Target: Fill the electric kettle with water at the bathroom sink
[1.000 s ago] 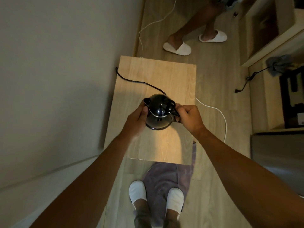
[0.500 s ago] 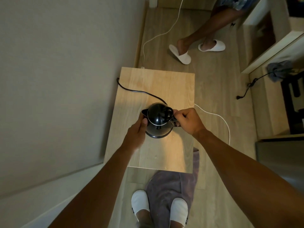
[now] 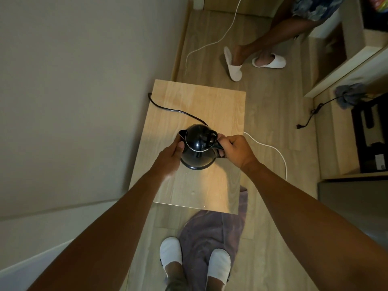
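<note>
Wall [image 3: 84, 101] hugs the left edge of the light wood table [image 3: 210, 106]; open floor [image 3: 268, 114] runs along its right and far edges. Black electric kettle [image 3: 198, 148] sits mid-table, bare tabletop all round. Left hand [image 3: 171, 154] cupped against the kettle's side, right hand [image 3: 236, 149] clenched on its handle. Black cord [image 3: 168, 109] trails to the table's back-left edge; white cable [image 3: 270, 147] on the floor.
</note>
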